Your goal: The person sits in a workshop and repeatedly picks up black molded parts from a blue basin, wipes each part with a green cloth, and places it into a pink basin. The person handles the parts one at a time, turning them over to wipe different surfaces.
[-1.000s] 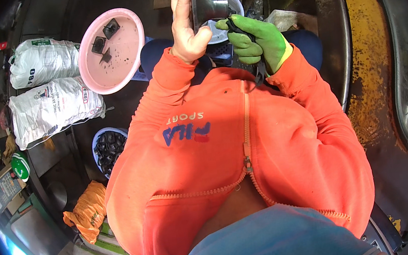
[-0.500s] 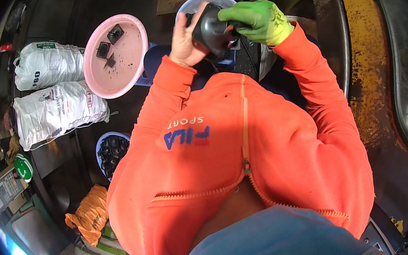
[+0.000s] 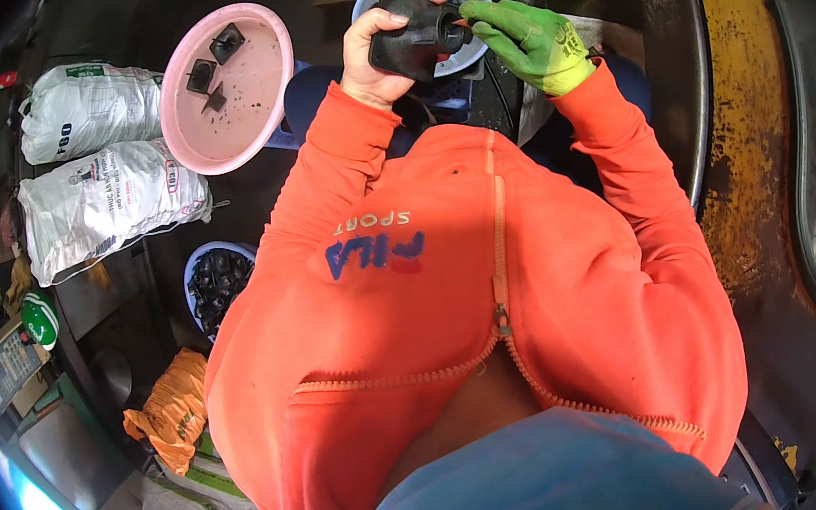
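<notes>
Black, the flanged moulding (image 3: 415,35) sat in the left hand (image 3: 374,59), closed round its flange (image 3: 394,47), apparently leaving the neck (image 3: 449,29) exposed to the green-gloved right hand (image 3: 533,42), half-curled just beside it, any pinch impossible to tell.

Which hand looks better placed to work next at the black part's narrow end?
Probably the right hand: its gloved fingers are close to that end. The left hand holds the black part by its wide end, so it seems better suited to steadying.
</notes>
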### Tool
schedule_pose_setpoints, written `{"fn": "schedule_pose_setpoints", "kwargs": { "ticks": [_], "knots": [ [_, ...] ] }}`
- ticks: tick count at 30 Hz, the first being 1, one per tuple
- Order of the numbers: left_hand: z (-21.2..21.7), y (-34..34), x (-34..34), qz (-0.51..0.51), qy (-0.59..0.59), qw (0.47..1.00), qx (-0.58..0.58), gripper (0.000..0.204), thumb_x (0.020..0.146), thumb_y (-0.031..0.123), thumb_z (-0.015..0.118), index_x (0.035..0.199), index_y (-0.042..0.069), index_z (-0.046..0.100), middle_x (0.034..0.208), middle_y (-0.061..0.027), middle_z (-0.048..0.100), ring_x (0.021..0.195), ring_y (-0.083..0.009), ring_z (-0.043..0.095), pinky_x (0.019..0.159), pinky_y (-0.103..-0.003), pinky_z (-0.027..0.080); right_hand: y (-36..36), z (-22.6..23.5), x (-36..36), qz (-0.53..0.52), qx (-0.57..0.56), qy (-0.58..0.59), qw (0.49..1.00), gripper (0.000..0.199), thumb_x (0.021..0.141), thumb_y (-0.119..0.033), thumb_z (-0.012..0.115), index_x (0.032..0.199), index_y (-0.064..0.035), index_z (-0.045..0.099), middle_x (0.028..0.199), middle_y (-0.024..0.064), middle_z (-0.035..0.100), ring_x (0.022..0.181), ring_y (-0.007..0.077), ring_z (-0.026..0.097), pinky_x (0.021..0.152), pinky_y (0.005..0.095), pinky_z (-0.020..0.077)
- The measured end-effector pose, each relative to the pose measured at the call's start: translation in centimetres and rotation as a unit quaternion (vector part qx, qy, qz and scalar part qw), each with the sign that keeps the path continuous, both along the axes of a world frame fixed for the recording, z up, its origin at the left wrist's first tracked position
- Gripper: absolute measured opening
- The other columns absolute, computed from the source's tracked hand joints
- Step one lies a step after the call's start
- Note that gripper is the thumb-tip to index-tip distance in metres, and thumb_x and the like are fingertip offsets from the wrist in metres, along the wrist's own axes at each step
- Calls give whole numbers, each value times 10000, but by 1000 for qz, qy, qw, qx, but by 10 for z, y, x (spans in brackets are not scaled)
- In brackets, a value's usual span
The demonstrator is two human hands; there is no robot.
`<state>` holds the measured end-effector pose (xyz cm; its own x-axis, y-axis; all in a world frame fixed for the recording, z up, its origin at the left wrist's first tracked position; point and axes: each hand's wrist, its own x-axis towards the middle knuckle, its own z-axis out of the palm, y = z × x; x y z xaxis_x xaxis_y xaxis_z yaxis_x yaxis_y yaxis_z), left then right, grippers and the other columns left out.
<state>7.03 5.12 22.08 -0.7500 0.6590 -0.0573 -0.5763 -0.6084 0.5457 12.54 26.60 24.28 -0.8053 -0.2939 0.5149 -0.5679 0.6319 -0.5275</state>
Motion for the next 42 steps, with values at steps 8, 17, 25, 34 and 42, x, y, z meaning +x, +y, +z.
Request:
{"fn": "schedule_pose_setpoints", "kwargs": {
  "ticks": [8,17,25,34,42],
  "knots": [
    [29,6,8,46,8,995,87,797,599,99,549,1361,-57,377,1231,-186,516,1121,-329,537,1004,-412,443,-8,4,7,2,-34,-10,999,247,899,-187,621,1134,-114,641,932,110,672,826,298,653,687,347,527],
    [40,6,13,141,116,983,32,811,538,71,587,1319,-54,410,1233,-165,513,1084,-299,568,967,-384,476,-30,3,23,-5,-240,-221,945,312,944,-187,590,1193,1,602,1029,102,675,916,155,628,802,277,501],
    [36,10,6,273,359,890,-60,777,609,250,755,1265,-37,452,1273,-171,460,1081,-246,506,950,-370,439,-44,22,31,-5,-401,-373,837,286,957,-187,570,1163,6,617,958,35,657,874,91,590,764,240,484],
    [20,-13,-17,329,630,678,-187,739,619,125,585,1345,63,462,1307,-154,440,1106,-283,546,941,-399,468,-41,49,31,148,-586,-583,543,271,990,-271,491,1040,-41,626,647,-67,435,482,39,328,430,195,252],
    [10,-80,-18,369,188,910,20,608,929,106,477,1489,64,244,1429,-86,414,1226,-252,518,1011,-388,458,-8,-3,-68,139,-663,-548,491,313,996,-334,454,1093,-56,562,639,-52,325,457,58,266,422,220,216]
  ]
}}
